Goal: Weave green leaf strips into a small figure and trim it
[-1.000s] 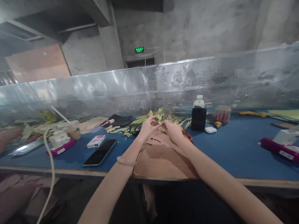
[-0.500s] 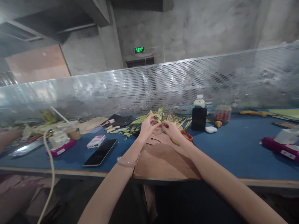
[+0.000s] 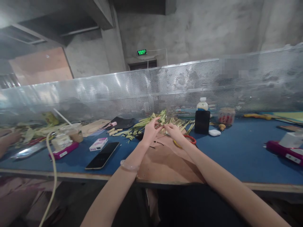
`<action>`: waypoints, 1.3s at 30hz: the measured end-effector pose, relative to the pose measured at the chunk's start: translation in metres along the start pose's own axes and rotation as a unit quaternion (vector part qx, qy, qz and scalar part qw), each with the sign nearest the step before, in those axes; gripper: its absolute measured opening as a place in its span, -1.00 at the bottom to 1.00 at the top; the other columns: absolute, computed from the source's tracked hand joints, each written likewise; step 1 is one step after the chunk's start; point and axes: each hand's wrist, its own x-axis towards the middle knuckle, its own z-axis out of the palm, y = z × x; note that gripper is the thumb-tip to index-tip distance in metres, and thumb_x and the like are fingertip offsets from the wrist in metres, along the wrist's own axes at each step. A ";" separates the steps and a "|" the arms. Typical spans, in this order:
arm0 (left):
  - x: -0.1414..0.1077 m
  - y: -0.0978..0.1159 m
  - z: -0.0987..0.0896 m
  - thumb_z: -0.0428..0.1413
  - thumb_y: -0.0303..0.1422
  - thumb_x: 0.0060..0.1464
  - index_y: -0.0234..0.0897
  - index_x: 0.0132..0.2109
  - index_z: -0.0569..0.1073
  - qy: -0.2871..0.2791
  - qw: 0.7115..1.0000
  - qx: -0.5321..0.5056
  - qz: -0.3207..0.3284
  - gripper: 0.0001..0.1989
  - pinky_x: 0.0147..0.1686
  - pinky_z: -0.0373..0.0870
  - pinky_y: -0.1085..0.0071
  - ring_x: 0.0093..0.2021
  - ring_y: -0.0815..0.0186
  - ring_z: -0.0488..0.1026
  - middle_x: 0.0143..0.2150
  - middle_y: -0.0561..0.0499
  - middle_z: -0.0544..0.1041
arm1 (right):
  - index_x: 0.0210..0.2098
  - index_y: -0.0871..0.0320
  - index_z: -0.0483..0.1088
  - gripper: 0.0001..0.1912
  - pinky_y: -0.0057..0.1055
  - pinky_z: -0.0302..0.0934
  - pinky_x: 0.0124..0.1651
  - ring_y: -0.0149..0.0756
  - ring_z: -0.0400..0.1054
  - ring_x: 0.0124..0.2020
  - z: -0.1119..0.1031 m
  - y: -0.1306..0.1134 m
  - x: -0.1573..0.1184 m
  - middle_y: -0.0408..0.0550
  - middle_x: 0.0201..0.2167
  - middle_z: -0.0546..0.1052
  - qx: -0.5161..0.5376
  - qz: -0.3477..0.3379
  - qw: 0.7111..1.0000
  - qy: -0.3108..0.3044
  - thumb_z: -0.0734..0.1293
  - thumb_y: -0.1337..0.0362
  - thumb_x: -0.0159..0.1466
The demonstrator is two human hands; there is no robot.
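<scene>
My left hand [image 3: 151, 130] and my right hand [image 3: 173, 131] meet over a brown board [image 3: 168, 167] on the table. The fingers of both are closed in a pinch, fingertips almost touching. Whatever lies between them is too small and hidden to name. Just behind my fingers is a pile of pale-green leafy stems [image 3: 145, 122], and some green shows at the left fingertips. Red-and-yellow-handled scissors [image 3: 191, 139] lie beside my right wrist, partly covered by it. Small dark strips [image 3: 159, 143] rest on the board between my forearms.
On the blue table [image 3: 232, 154], a phone [image 3: 103, 155] and small box [image 3: 98, 144] lie left. A black upright object [image 3: 202, 122], bottle [image 3: 203, 104], white case [image 3: 214, 132] and jar [image 3: 226, 116] stand right. A perforated metal panel [image 3: 113, 94] runs behind. Another person's hand [image 3: 10, 138] is far left.
My right fingers have straightened slightly and shifted against the left fingertips. More of the scissors' handles shows. The whole view has moved a little; the table things stay put.
</scene>
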 end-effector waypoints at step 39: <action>-0.002 -0.003 0.018 0.16 -0.44 -0.15 -0.26 0.01 0.31 -0.081 0.996 0.031 -0.024 -0.50 -0.19 0.33 0.35 -0.25 0.27 0.43 -0.26 -0.05 0.49 | -0.55 0.23 0.33 -0.84 -0.53 0.08 -0.56 -0.46 0.19 -0.63 -0.010 0.021 0.005 -0.13 -0.66 0.39 0.023 0.052 0.998 -0.028 0.24 0.24 0.00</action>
